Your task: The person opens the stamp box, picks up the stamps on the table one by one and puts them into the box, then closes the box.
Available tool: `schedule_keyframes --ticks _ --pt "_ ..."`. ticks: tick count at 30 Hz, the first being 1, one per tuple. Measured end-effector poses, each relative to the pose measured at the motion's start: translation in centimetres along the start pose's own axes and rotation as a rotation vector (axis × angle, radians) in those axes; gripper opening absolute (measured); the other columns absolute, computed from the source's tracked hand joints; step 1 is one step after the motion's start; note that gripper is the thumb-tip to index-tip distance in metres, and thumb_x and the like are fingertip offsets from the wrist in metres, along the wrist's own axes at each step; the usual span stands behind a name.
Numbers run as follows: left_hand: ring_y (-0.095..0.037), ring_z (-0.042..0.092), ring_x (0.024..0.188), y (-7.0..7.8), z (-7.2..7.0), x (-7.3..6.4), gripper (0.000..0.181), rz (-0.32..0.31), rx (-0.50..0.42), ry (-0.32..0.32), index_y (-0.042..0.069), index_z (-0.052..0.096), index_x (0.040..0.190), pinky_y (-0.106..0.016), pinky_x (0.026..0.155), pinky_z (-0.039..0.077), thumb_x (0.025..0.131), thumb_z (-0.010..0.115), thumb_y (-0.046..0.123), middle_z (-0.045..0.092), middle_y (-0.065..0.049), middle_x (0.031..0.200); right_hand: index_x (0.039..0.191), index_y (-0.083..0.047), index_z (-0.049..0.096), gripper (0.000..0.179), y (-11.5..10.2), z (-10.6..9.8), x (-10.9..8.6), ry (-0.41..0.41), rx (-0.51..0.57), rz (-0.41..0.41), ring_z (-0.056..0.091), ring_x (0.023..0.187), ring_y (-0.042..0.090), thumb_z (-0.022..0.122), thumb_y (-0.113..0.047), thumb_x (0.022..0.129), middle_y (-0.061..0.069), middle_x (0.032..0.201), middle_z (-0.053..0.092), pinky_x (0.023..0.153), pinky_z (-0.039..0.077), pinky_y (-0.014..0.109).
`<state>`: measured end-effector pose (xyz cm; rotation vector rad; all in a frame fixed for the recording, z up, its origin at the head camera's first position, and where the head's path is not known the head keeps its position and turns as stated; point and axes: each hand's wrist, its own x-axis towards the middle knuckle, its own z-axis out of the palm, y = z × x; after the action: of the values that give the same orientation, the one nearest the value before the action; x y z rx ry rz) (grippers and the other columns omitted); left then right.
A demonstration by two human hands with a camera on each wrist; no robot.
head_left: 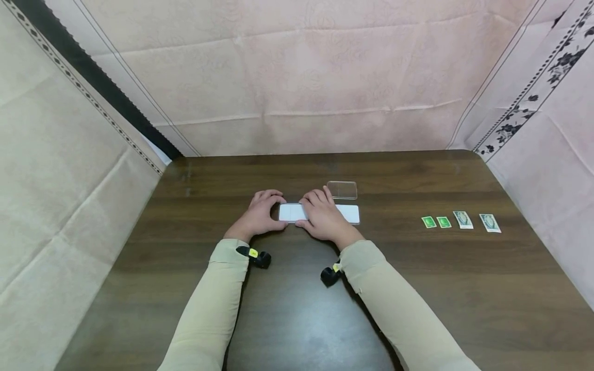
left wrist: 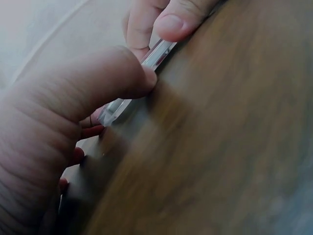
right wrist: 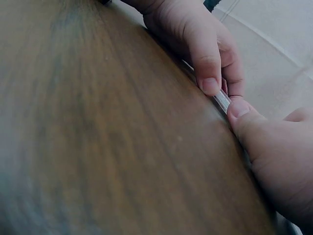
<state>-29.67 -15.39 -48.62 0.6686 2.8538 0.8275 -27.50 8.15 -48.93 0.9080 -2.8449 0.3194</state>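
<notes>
A long flat white piece with a clear rim (head_left: 349, 213) lies crosswise on the table in the head view. My left hand (head_left: 260, 217) grips its left end, thumb on the near edge and fingers at the far edge. Across its middle, my right hand (head_left: 325, 217) holds it the same way. The left wrist view shows the clear, layered side (left wrist: 115, 110) of this piece beside the left thumb. In the right wrist view, a short strip of that side (right wrist: 222, 101) appears between the two thumbs. Just behind it lies a clear rectangular plastic cover (head_left: 342, 191).
To the right, two small green stamp-like pieces (head_left: 429, 222) (head_left: 444, 222) and two larger pale ones with portraits (head_left: 463, 220) (head_left: 490, 223) lie in a row. The brown wooden table (head_left: 297, 309) ends at pale cloth (head_left: 297, 93) behind and at both sides.
</notes>
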Motion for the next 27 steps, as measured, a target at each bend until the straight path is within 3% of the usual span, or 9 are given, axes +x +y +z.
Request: schedule_keyframes --ticks 10,27 --pt "-0.031 0.029 0.137 0.6 -0.1 0.2 0.054 0.002 0.033 0.011 0.014 0.061 0.120 -0.051 0.109 0.034 0.075 0.080 0.035 0.043 -0.005 0.147 0.140 -0.007 0.054 0.061 0.1 -0.1 0.2 -0.006 0.018 -0.007 0.035 0.138 0.031 0.055 -0.053 0.100 0.012 0.142 0.048 0.121 0.004 0.056" --pt "-0.030 0.031 0.134 0.7 0.9 0.7 0.056 0.021 0.117 0.010 0.012 0.055 0.117 -0.049 0.118 0.017 0.070 0.074 0.034 0.041 -0.008 0.145 0.139 -0.006 0.055 0.058 0.3 0.1 0.0 -0.007 0.042 -0.019 0.037 0.135 0.031 0.055 -0.050 0.101 0.013 0.141 0.048 0.121 0.007 0.055"
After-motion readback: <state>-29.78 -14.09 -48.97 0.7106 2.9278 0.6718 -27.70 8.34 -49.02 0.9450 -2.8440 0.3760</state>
